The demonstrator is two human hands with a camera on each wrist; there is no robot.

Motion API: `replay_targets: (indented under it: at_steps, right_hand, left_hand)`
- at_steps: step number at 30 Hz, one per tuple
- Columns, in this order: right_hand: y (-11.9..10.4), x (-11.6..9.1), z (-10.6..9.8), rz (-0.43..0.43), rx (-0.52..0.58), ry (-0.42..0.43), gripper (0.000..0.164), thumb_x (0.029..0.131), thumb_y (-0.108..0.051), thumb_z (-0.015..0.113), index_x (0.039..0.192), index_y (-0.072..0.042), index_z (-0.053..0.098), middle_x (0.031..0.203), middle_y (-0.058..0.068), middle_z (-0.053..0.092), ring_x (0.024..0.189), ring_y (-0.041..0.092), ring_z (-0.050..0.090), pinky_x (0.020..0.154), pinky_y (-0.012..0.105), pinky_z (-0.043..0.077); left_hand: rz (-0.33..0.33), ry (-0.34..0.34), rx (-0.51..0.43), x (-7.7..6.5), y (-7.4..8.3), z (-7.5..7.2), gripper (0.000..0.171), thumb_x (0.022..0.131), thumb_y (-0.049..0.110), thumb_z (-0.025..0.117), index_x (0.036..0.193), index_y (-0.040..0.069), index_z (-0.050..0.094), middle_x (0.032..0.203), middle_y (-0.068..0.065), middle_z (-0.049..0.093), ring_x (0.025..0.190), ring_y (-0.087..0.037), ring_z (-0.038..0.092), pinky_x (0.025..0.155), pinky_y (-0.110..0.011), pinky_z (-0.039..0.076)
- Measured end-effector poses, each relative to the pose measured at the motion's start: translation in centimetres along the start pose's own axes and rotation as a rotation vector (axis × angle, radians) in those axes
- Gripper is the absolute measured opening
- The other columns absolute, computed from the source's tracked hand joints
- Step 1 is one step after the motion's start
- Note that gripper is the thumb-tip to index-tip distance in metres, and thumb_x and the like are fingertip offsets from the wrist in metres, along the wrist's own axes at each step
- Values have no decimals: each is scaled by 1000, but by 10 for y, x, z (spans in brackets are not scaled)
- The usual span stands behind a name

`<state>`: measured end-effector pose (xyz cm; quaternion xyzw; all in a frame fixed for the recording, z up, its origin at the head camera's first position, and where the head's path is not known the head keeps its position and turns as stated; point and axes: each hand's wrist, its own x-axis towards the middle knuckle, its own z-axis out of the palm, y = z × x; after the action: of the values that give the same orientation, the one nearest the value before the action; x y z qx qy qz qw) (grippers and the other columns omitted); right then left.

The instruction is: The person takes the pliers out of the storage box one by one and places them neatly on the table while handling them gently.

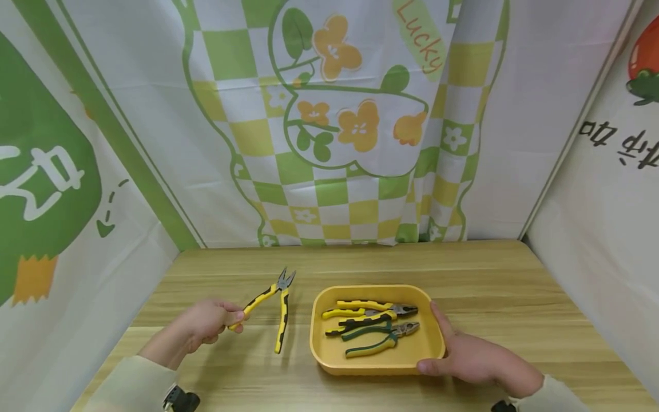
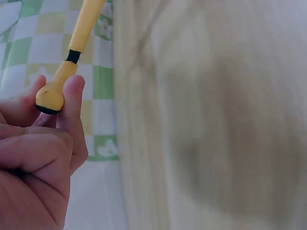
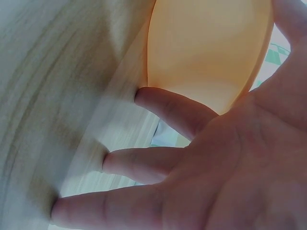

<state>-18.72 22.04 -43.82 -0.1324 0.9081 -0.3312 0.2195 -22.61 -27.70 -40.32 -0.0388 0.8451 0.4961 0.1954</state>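
Right now, a left hand (image 1: 210,321) is pinching the end of one handle of a pair of yellow-and-black pliers (image 1: 284,284), just left of centre in the lower half of the head view. Their handles are spreading wide, the loose one is pointing toward the bottom of the frame, and the parted jaws are facing up; whether they are touching the counter (image 1: 489,286) is hard to tell. In the left wrist view, thumb and finger are pressing on the handle's rounded tip. Lower right of centre, a yellow tray (image 1: 378,371) is sitting on the counter, and a right hand (image 1: 465,356) is bracing its right end, with straight, spread fingers whose tips are meeting the counter in the right wrist view. Inside, yellow-and-black tools (image 1: 373,318) are overlapping above green-and-yellow pliers (image 1: 378,345), heads pointing right. A checked curtain (image 1: 355,200) is hanging across the upper middle.
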Motion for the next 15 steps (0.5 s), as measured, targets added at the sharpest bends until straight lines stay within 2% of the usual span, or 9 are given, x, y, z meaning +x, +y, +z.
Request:
replay_targets:
  at_steps: [3, 6, 10, 12, 15]
  right_hand:
    - [-1, 1, 0, 1, -7, 9, 126, 85, -50, 76, 154, 3, -15, 108, 27, 66, 95, 25, 63, 96, 56, 43]
    - [0, 0, 0, 4, -8, 12, 126, 85, -50, 76, 154, 4, -16, 107, 27, 67, 95, 26, 63, 97, 57, 43]
    - [1, 0, 0, -1, 6, 6, 126, 85, -49, 76, 153, 3, -16, 105, 24, 68, 94, 25, 63, 97, 57, 42]
    - [1, 1, 0, 0, 13, 2, 126, 85, -49, 76, 153, 3, -17, 107, 24, 67, 95, 25, 62, 97, 56, 42]
    - [0, 1, 0, 3, 18, 0, 126, 85, -49, 76, 153, 3, -16, 113, 29, 64, 98, 26, 62, 98, 56, 42]
  left_hand:
    - [-21, 5, 11, -4, -14, -2, 28, 100, 12, 58, 119, -7, 67, 86, -13, 66, 47, -8, 26, 43, -19, 26]
    - [0, -19, 26, -6, -26, -3, 25, 101, 13, 58, 113, -6, 69, 82, -9, 66, 45, -7, 28, 43, -20, 26]
    - [8, -30, 43, -6, -39, -4, 24, 100, 16, 58, 97, -4, 71, 68, -2, 56, 44, -6, 28, 43, -21, 26]
    - [-13, -13, 49, -6, -43, -2, 25, 100, 17, 59, 91, -4, 71, 65, 0, 49, 44, -7, 29, 43, -21, 27]
    - [-48, 28, 44, -6, -47, 1, 22, 98, 16, 61, 94, -2, 72, 65, -1, 54, 45, -8, 31, 43, -21, 28]
